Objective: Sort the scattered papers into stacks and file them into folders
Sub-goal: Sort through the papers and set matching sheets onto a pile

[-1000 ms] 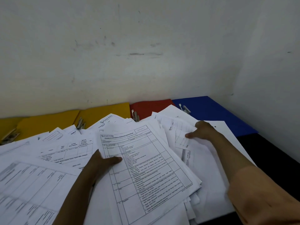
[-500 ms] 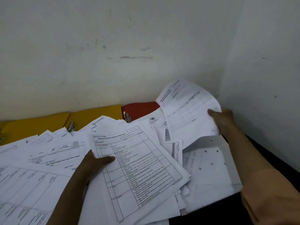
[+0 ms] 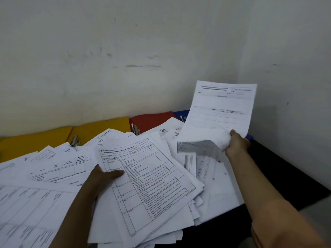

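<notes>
Right hand pinches the lower edge of a single printed sheet, thumb on the near face and fingers curled behind; the sheet stands nearly upright in front of the wall corner. Left hand grips the left edge of a form stack, thumb laid flat across the top page and fingers hidden beneath

Compared with half a second earlier, the raised sheet has gone from a curled, leaning position to flat and upright, and it stands higher above the pile. The left hand's hold on the stack is unchanged. A corner of the blue folder is again exposed beside the sheet

The scattered papers are thin white office sheets printed with black ruled tables, fanned loosely over a dark tabletop. Some sheets to the right show punched holes. Along the wall lie two yellow folders and one red folder, matte card, each carrying a metal spring clip

The top form has a bold heading and numbered rows; the lettering is too small to read with certainty
</notes>
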